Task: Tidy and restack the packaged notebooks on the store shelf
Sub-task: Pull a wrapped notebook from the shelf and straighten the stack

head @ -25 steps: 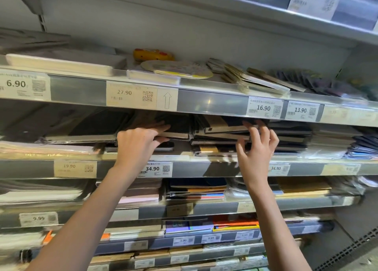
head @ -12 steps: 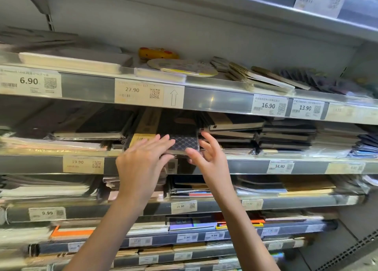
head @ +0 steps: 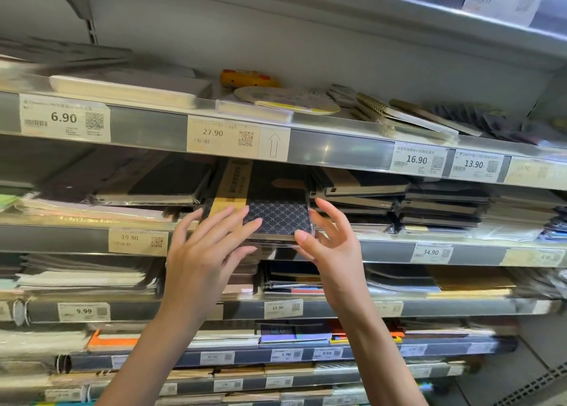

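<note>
A packaged notebook (head: 276, 203) with a dark diamond-patterned cover and a yellow band lies tilted on top of a stack on the middle shelf (head: 383, 250), its front edge poking over the rail. My left hand (head: 202, 252) rests spread-fingered on its front left part, over the yellow band. At the notebook's front right corner my right hand (head: 331, 243) has the thumb under the edge and the fingers along the side. More dark packaged notebooks are stacked to the right (head: 441, 206) and to the left (head: 147, 187).
The shelf above (head: 337, 151) hangs low over the notebook stacks and carries price tags, spiral pads (head: 399, 114) and a round pad (head: 285, 100). Several lower shelves below my arms hold more stationery. The gap between the shelves is narrow.
My right hand came left from the right-hand stack to the patterned notebook. Both hands have drawn that notebook forward over the rail. The view has moved closer.
</note>
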A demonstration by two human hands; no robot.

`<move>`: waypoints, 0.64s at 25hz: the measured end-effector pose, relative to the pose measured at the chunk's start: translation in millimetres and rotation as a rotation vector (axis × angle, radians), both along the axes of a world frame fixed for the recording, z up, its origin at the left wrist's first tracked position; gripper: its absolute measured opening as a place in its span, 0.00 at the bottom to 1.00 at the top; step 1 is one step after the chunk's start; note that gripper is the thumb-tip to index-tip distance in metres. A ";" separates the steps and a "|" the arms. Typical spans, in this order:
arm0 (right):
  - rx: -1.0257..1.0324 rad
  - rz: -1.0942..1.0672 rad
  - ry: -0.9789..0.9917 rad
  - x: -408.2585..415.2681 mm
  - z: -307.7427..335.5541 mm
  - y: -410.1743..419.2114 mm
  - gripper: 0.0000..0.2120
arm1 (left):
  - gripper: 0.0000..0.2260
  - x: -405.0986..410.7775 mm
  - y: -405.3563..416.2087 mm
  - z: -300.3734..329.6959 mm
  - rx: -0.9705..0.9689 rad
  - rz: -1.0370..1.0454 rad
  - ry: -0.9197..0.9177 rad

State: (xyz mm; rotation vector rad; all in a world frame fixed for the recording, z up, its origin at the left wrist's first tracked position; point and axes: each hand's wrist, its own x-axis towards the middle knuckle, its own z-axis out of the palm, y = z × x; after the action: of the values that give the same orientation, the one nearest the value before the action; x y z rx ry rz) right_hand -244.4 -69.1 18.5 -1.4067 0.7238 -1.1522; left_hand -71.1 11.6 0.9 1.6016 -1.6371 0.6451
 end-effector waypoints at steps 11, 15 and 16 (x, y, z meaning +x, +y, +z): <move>-0.041 0.098 -0.098 -18.7 13.3 5.5 0.31 | 0.22 -19.7 13.4 -10.4 -0.073 -0.124 0.546; -0.015 0.111 -0.174 -30.1 25.4 2.7 0.31 | 0.21 -32.9 7.7 6.2 -0.128 -0.146 0.542; -0.008 0.110 -0.195 -35.1 29.5 1.2 0.31 | 0.20 -37.9 4.5 10.6 -0.132 -0.163 0.541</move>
State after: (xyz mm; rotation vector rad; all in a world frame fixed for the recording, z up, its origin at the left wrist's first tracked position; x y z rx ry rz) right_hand -279.5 -67.9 48.0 -1.3030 0.4986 -1.1880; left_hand -109.0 16.2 11.5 1.3760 -1.2739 0.2007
